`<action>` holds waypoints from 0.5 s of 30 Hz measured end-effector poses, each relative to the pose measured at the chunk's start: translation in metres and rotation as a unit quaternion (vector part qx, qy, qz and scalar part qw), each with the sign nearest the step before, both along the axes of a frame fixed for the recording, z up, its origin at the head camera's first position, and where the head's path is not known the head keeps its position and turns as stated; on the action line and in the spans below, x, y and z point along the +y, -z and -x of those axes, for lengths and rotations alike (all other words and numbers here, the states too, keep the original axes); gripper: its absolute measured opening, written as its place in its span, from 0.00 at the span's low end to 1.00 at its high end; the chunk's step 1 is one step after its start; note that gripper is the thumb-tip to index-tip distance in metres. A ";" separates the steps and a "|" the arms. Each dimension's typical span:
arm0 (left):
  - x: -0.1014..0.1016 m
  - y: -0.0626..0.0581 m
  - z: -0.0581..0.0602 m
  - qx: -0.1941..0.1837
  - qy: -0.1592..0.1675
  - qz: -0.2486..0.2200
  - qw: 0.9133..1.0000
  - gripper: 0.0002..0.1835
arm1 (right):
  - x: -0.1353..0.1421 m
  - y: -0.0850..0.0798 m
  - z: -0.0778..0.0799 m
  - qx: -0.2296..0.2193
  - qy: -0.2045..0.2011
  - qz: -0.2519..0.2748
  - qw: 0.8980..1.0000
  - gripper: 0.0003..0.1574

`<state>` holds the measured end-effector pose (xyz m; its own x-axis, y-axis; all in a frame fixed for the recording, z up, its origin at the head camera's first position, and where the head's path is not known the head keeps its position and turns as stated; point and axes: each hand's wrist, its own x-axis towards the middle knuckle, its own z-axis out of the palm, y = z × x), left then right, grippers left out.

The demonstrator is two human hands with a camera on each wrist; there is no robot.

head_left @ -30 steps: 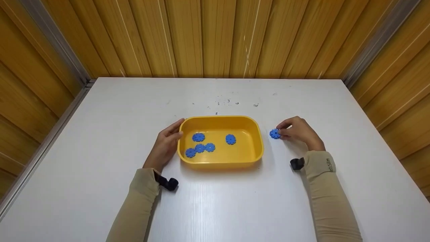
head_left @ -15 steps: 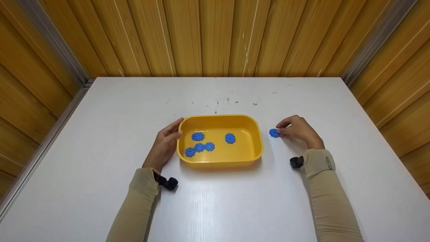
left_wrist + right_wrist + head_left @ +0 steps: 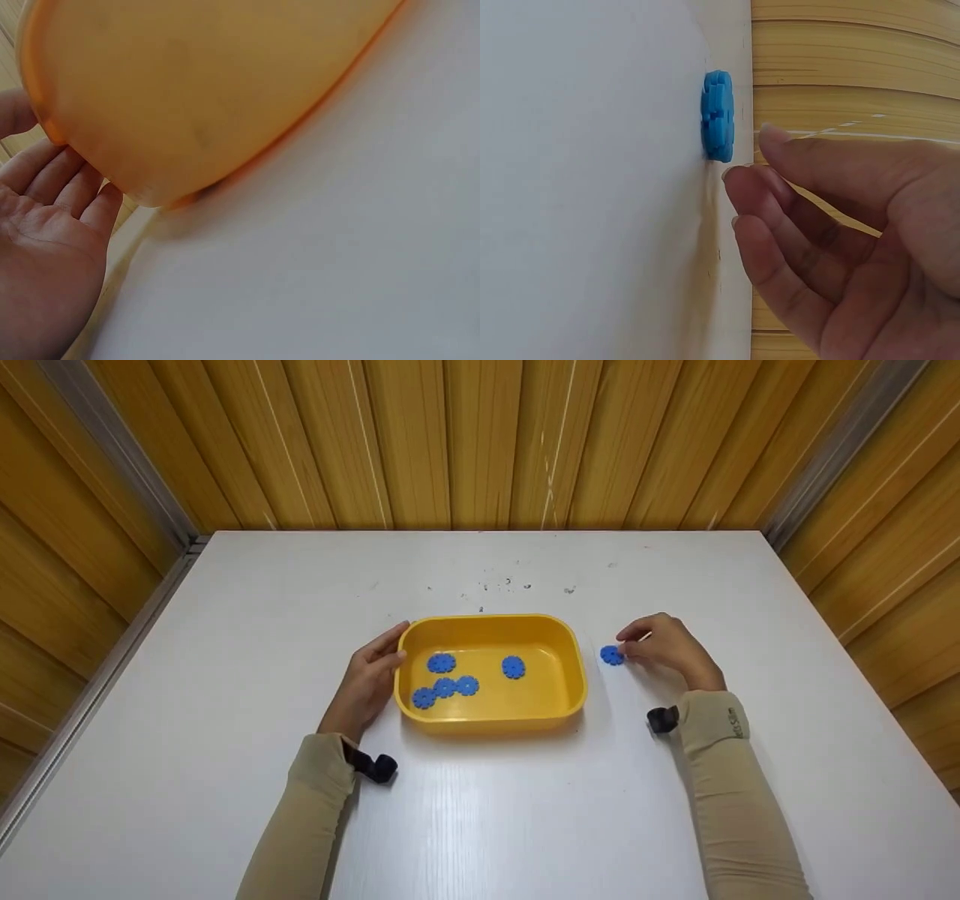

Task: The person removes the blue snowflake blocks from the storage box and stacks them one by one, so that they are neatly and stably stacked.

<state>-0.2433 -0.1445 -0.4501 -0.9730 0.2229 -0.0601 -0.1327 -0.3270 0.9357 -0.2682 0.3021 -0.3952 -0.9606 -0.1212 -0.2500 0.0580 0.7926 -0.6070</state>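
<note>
My left hand (image 3: 367, 684) holds the left end of a yellow plastic tub (image 3: 525, 712), with the thumb at its rim and the other fingers along its outer wall. In the left wrist view those fingers (image 3: 71, 176) lie against the tub's side (image 3: 202, 97). To the right of the tub, a blue notched disc (image 3: 611, 655) lies flat on the table; the right wrist view shows it as thick, like stacked discs (image 3: 718, 116). Just beside it is my right hand (image 3: 666, 649), its fingers loosely bent, with a gap between their tips and the disc in the wrist view.
Inside the tub lie several blue notched discs: one (image 3: 442, 663) at the back left, a row (image 3: 445, 688) at the front left, another (image 3: 514, 667) right of centre. The white table (image 3: 480, 825) meets a wood-patterned wall (image 3: 480, 442) at the back. Small dark marks dot its far part.
The disc by my right hand has gone from pinched and tilted to lying flat on the table, and the fingers have let go of it. My left hand stays on the tub.
</note>
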 end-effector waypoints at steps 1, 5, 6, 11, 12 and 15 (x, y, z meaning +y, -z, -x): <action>0.000 0.000 0.000 0.000 -0.001 0.000 1.000 0.32 | 0.000 -0.001 0.000 -0.002 0.001 0.000 1.000 0.23; 0.000 0.001 0.001 0.003 -0.002 0.003 1.000 0.32 | -0.002 -0.004 0.001 -0.012 0.007 0.002 1.000 0.23; 0.000 0.001 0.001 0.004 -0.002 0.003 1.000 0.32 | -0.002 -0.004 0.001 -0.012 0.007 0.001 1.000 0.23; 0.000 0.001 0.001 0.008 0.002 -0.002 1.000 0.32 | -0.006 -0.009 0.001 0.001 0.001 0.001 1.000 0.22; 0.000 0.001 0.001 0.009 0.003 -0.002 1.000 0.32 | -0.007 -0.010 0.001 0.004 -0.002 0.001 1.000 0.22; -0.001 0.002 0.000 0.010 0.006 0.000 1.000 0.32 | -0.009 -0.013 0.002 0.008 -0.006 0.001 1.000 0.22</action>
<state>-0.2433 -0.1453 -0.4517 -0.9712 0.2348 -0.0413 -0.1187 -0.3262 0.9378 -0.2699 0.2926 -0.3820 -0.9630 -0.1327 -0.2346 0.0396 0.7914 -0.6101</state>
